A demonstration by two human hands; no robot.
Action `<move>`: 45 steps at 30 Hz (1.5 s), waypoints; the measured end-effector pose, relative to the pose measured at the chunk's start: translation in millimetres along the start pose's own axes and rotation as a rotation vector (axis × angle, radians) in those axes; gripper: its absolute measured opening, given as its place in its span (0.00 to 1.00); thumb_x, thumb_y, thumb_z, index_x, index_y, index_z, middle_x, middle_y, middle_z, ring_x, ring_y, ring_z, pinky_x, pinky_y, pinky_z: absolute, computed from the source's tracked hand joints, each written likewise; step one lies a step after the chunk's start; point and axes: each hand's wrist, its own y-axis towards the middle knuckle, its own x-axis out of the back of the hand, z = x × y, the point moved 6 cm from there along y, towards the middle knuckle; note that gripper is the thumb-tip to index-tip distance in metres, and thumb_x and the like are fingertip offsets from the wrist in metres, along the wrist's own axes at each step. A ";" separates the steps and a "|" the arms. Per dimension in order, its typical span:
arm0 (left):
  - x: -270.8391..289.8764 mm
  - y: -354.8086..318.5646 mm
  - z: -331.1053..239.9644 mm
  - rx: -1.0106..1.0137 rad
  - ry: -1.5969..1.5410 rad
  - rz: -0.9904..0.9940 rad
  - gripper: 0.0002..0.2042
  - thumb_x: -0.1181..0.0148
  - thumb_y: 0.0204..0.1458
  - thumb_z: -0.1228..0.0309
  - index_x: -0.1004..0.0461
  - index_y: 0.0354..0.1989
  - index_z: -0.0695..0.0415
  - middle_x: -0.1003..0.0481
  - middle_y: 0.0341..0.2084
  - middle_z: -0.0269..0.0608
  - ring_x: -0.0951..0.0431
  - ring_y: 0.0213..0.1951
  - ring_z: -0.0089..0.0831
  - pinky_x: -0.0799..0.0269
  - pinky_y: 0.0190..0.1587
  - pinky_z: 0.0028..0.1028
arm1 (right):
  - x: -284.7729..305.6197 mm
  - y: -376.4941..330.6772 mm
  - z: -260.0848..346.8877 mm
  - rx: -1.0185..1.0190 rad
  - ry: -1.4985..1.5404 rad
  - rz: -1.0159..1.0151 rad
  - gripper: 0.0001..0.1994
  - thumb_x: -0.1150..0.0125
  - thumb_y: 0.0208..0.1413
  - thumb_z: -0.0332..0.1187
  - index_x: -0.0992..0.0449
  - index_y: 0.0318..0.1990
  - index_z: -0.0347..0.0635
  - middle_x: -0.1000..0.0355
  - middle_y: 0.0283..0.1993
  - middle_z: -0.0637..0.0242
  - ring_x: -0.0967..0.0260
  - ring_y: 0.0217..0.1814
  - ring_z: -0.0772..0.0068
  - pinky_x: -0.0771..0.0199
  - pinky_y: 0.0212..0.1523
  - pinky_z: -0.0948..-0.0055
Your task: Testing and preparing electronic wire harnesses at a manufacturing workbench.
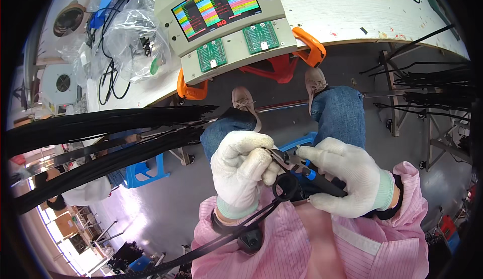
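Observation:
My left hand (242, 171), in a white knit glove, is closed in a pinch on the end of a black cable (261, 213). The cable runs back over my left forearm, and a black ring-shaped loop (285, 187) hangs just below my fingers. Gloved in the same way, my right hand (347, 176) is wrapped round pliers (322, 181) with black and blue handles. Their dark jaws sit beside the cable end, close to my left fingertips; whether they touch it I cannot tell. Both hands are above my lap.
On the white table (337, 20) ahead, a cable tester (226, 25) with a lit colour screen and two green boards rests on orange clamps (309, 45). Clear plastic bags (133, 42) lie left of it. Black cable bundles (110, 123) hang at left, more (437, 88) at right. A blue stool (146, 171) stands left.

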 end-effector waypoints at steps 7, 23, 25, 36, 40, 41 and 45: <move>-1.8 0.9 -2.3 0.001 -0.021 0.074 0.06 0.52 0.49 0.81 0.32 0.35 0.65 0.28 0.22 0.45 0.34 0.16 0.20 0.40 0.17 0.16 | 0.8 0.3 1.3 -0.060 0.017 0.068 0.26 0.39 0.34 0.29 0.32 0.47 0.29 0.35 0.25 0.62 0.35 0.24 0.68 0.36 0.23 0.75; -7.4 4.5 13.1 0.051 -0.357 0.162 0.05 0.53 0.52 0.80 0.34 0.37 0.64 0.28 0.25 0.44 0.28 0.22 0.23 0.31 0.24 0.20 | -13.4 -2.3 -10.6 -0.472 0.716 0.254 0.05 0.45 0.43 0.24 0.29 0.28 0.30 0.32 0.23 0.66 0.31 0.21 0.79 0.37 0.21 0.83; -7.0 5.0 14.2 0.065 -0.385 0.156 0.05 0.53 0.52 0.80 0.34 0.37 0.64 0.28 0.25 0.44 0.27 0.24 0.24 0.29 0.27 0.21 | -14.6 -5.1 -13.4 -0.518 0.752 0.272 0.05 0.46 0.44 0.24 0.29 0.29 0.30 0.32 0.22 0.65 0.31 0.21 0.79 0.36 0.21 0.83; -14.4 5.5 15.7 0.092 -0.534 0.286 0.07 0.47 0.52 0.75 0.34 0.37 0.63 0.29 0.27 0.43 0.26 0.30 0.30 0.29 0.39 0.27 | -26.3 -16.0 -20.1 -0.629 1.047 0.352 0.09 0.47 0.44 0.21 0.31 0.34 0.24 0.31 0.23 0.61 0.30 0.22 0.75 0.32 0.22 0.84; -12.5 4.5 17.3 0.105 -0.517 0.278 0.07 0.48 0.52 0.75 0.34 0.37 0.64 0.29 0.28 0.43 0.26 0.31 0.30 0.28 0.34 0.23 | -28.2 -18.0 -21.8 -0.646 1.061 0.336 0.09 0.47 0.45 0.21 0.32 0.35 0.23 0.31 0.24 0.60 0.30 0.22 0.75 0.31 0.23 0.83; -12.6 4.4 17.3 0.104 -0.517 0.278 0.07 0.48 0.52 0.75 0.34 0.37 0.64 0.29 0.28 0.43 0.26 0.31 0.30 0.28 0.34 0.23 | -28.8 -18.4 -22.4 -0.642 1.081 0.332 0.09 0.47 0.45 0.21 0.32 0.35 0.23 0.31 0.23 0.60 0.30 0.22 0.75 0.31 0.23 0.83; -11.0 4.6 18.3 0.121 -0.513 0.246 0.07 0.50 0.53 0.76 0.35 0.38 0.64 0.29 0.26 0.44 0.25 0.29 0.30 0.28 0.28 0.20 | -30.7 -19.9 -27.1 -0.625 1.134 0.329 0.09 0.45 0.45 0.21 0.32 0.34 0.23 0.31 0.23 0.59 0.30 0.22 0.74 0.31 0.23 0.82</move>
